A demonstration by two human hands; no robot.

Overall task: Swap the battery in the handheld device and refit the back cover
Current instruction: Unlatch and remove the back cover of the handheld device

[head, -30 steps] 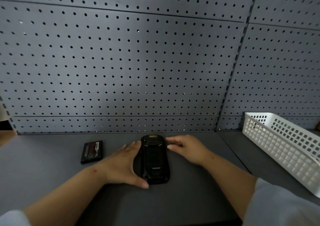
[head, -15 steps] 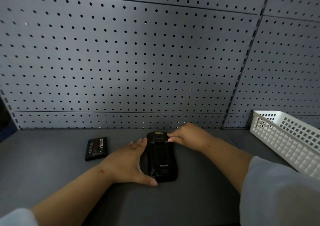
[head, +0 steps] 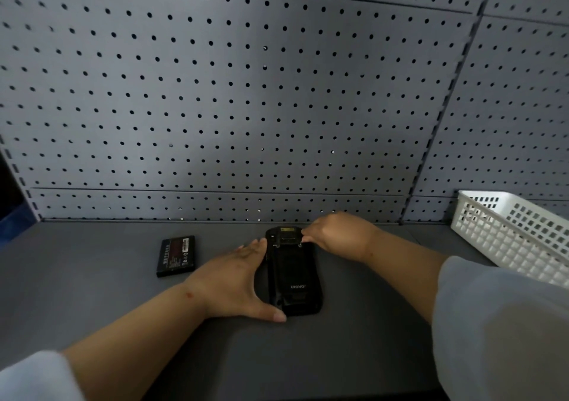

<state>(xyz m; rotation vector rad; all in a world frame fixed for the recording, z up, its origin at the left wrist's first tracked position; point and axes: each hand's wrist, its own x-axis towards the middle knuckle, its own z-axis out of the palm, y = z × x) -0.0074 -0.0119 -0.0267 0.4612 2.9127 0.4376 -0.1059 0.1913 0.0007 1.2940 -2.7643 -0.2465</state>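
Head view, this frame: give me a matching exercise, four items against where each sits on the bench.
Items:
1. handheld device
2. loose battery
3. white basket
4. right hand

Places:
A. far right edge of the bench
B. at the device's far end, fingertips on it
C. flat on the bench, left of the left hand
D. face down between both hands

Pairs: 1-D, 2-C, 3-A, 4-B

A workshop bench: grey pegboard walls rise from the back edge of a bare grey tabletop, with a white plastic basket at its right edge.
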